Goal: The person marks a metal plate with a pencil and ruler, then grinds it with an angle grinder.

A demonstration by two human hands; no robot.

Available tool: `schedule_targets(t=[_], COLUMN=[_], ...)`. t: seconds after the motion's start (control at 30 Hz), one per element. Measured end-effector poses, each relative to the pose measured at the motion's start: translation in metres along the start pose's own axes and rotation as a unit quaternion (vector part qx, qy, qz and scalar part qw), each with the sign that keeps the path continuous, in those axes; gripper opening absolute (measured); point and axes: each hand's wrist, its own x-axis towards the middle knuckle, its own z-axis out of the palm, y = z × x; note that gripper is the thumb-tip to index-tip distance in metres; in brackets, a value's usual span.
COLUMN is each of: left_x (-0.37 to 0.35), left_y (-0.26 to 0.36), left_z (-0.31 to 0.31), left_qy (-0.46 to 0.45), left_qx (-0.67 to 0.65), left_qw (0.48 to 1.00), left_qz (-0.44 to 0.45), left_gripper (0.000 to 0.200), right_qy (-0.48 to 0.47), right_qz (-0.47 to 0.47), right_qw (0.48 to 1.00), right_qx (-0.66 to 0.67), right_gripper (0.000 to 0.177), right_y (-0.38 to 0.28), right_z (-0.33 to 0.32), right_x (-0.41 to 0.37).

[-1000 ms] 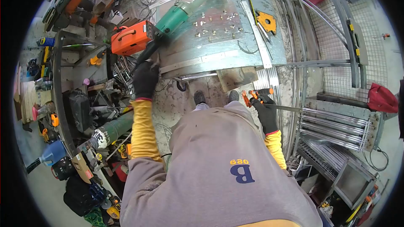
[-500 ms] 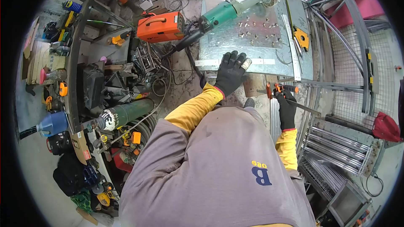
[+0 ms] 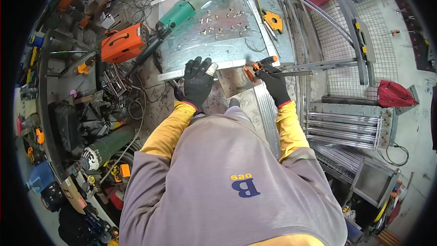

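My left hand (image 3: pixel 199 81), in a black glove with a pale wrapped fingertip, lies over a flat metal strip (image 3: pixel 172 75) at the front edge of the sheet-metal worktop (image 3: pixel 182 59). Its fingers are stretched out across the strip. In my right hand (image 3: pixel 274 84), also gloved in black, is a bar clamp (image 3: pixel 265 63) with an orange-and-black handle. The clamp's jaw end is right by the worktop's front edge, near the strip's right end, and its bar points off to the right.
A green angle grinder (image 3: pixel 180 14) with a wire wheel lies across the worktop near several small metal pieces. An orange welding machine (image 3: pixel 124 43) stands to the left. A yellow magnetic square (image 3: pixel 273 21) sits at right. A green gas cylinder (image 3: pixel 109 146) lies at lower left.
The view has swung to the right. My right hand has brought the clamp up to the worktop's front edge. The strip now lies along that edge, with my left hand still over it.
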Motion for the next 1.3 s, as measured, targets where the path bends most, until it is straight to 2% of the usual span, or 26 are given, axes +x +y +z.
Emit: schedule_targets(t=[0.03,0.1,0.23,0.4,0.47,0.57,0.7,0.83,0.9,1.0,1.07,1.13,1.17,1.23,1.27,1.3], left_x=[0.000,-0.002,-0.002,-0.001,-0.001,0.000,0.001,0.002,0.002,0.004,0.009,0.025,0.036,0.069,0.077,0.083], left_y=[0.000,0.003,0.006,0.012,0.015,0.019,0.020,0.020,0.020,0.018,0.022,0.027,0.032,0.054,0.062,0.073], left_z=[0.002,0.006,0.011,0.013,0.015,0.013,0.015,0.019,0.020,0.020,0.017,0.013,0.013,0.008,0.021,0.033], left_qy=[0.001,0.000,0.013,0.032,0.035,0.042,0.058,0.076,0.083,0.083,0.074,0.071,0.062,0.034,0.007,-0.033], left_qx=[0.002,0.001,0.016,0.025,0.021,0.018,0.003,-0.010,-0.033,-0.024,-0.031,-0.036,-0.048,-0.057,-0.054,-0.046], left_qw=[1.000,1.000,0.999,0.998,0.998,0.996,0.994,0.993,0.991,0.992,0.993,0.993,0.996,0.998,0.998,0.998], left_qz=[-0.001,-0.018,-0.027,-0.047,-0.056,-0.070,-0.087,-0.088,-0.097,-0.088,-0.091,-0.090,-0.051,0.011,0.016,-0.020], left_gripper=[0.040,0.038,0.037,0.037,0.037,0.035,0.029,0.026,0.024,0.021,0.021,0.021,0.026,0.043,0.052,0.052], right_qy=[-0.002,-0.077,-0.074,-0.088,-0.069,-0.087,-0.091,-0.104,-0.104,-0.111,-0.123,-0.155,-0.170,-0.181,-0.170,-0.158], right_qz=[-0.001,0.018,-0.018,-0.021,-0.055,-0.042,-0.073,-0.083,-0.154,-0.186,-0.173,-0.132,-0.156,-0.089,-0.094,-0.106], right_qw=[1.000,0.995,0.992,0.995,0.995,0.991,0.979,0.977,0.962,0.962,0.967,0.974,0.968,0.978,0.980,0.981], right_qx=[0.001,-0.063,-0.098,-0.033,-0.047,-0.091,-0.169,-0.169,-0.200,-0.164,-0.139,-0.098,-0.099,-0.057,-0.046,-0.034], right_gripper=[0.041,0.041,0.034,0.033,0.028,0.026,0.028,0.029,0.027,0.031,0.034,0.042,0.043,0.046,0.047,0.048], right_y=[-0.004,-0.010,0.001,0.008,0.015,0.014,0.009,0.007,0.009,0.013,0.013,0.013,0.013,0.031,0.037,0.041], right_z=[-0.003,-0.013,-0.011,0.000,0.003,0.004,0.002,0.002,0.002,0.002,0.001,0.000,-0.004,-0.008,-0.009,-0.008], right_x=[0.003,0.011,0.020,0.026,0.028,0.029,0.036,0.039,0.040,0.042,0.041,0.048,0.047,0.051,0.051,0.050])
